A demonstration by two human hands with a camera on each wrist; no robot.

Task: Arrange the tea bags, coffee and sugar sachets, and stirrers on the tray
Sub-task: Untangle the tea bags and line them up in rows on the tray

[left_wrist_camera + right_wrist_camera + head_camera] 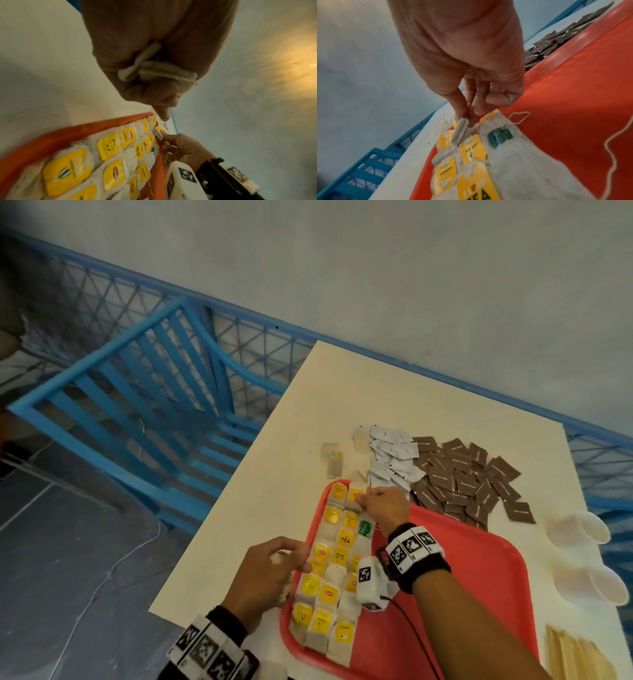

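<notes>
On red tray (479,594): right hand (383,505) pinches tea bag (460,129); left hand (270,570) clutches half-hidden bags (154,73).

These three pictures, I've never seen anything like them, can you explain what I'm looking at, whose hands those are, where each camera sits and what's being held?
No machine here: a person works with bare hands, wearing a camera on the head and one on each wrist, on bands with black-and-white marker squares.

The head view looks down on a white table with a red tray. Tea bags lie in rows along the tray's left side. Beside the tray lie white sachets, brown sachets, white plastic spoons and wooden stirrers.

The left wrist view looks along the left hand, which grips a small bunch of spare tea bags.

The right wrist view shows the right hand pinching one tea bag at the far end of the rows.
</notes>
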